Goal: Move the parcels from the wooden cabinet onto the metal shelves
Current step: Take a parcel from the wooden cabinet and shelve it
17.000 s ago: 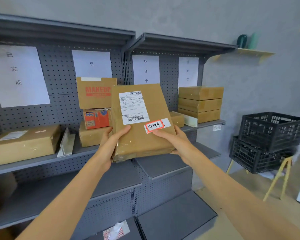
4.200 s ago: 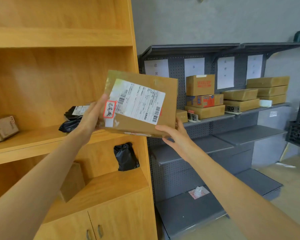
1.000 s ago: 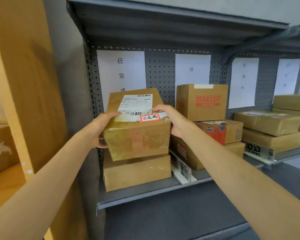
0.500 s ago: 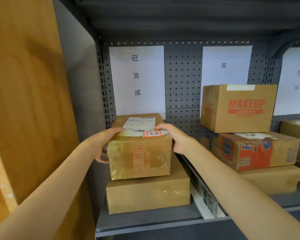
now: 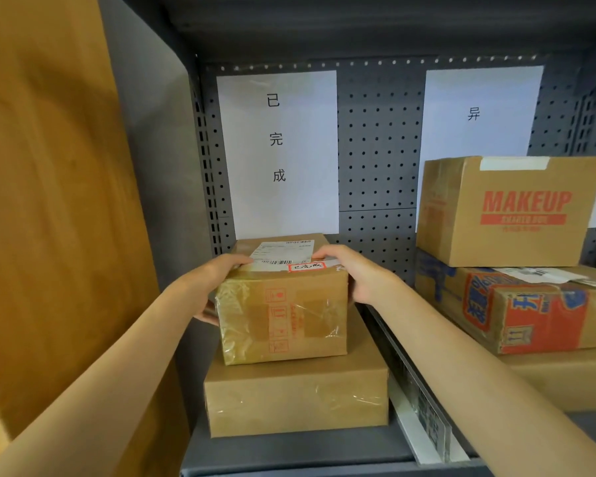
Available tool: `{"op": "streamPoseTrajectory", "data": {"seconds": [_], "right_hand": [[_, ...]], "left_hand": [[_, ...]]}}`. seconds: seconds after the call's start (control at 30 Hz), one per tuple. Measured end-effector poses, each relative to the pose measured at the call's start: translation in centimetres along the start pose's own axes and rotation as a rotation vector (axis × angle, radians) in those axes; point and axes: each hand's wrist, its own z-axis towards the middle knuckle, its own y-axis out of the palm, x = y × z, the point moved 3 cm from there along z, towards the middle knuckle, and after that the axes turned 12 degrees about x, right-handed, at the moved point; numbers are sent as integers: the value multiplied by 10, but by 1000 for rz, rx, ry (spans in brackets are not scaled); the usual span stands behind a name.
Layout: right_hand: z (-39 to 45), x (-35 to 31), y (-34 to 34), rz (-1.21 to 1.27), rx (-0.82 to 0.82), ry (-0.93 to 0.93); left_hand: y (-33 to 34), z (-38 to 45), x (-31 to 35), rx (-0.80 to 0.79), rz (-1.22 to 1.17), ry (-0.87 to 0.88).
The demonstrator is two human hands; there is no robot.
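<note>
A taped brown parcel with a white shipping label and a red-framed sticker on top rests on a flatter brown parcel at the left end of the grey metal shelf. My left hand grips the parcel's left side, thumb on its top edge. My right hand holds its right side, fingers over the top edge. The wooden cabinet's side panel fills the left of the view.
A white divider strip runs along the shelf right of the stack. Beyond it stand a MAKEUP box, a red and blue printed box and a brown box under them. Paper signs hang on the pegboard back.
The parcel has come down from mid-air onto the flatter parcel, and I have moved closer. Both hands have stayed on its sides. 4 s ago I held it by the wooden cabinet.
</note>
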Motion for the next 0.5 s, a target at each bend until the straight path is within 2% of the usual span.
{"op": "streamPoseTrajectory", "data": {"seconds": [0.3,0.43,0.5], "right_hand": [[-10,-2,-1,-129,73,-35],[-21,-20,-7,-228,186,-191],[-32,-30,-11,-255,223,-310]], "left_hand": [[-2,0,-3,74,1,71],[-18,-3,7,375,287,412],[-24,-15,15,482,343,560]]}}
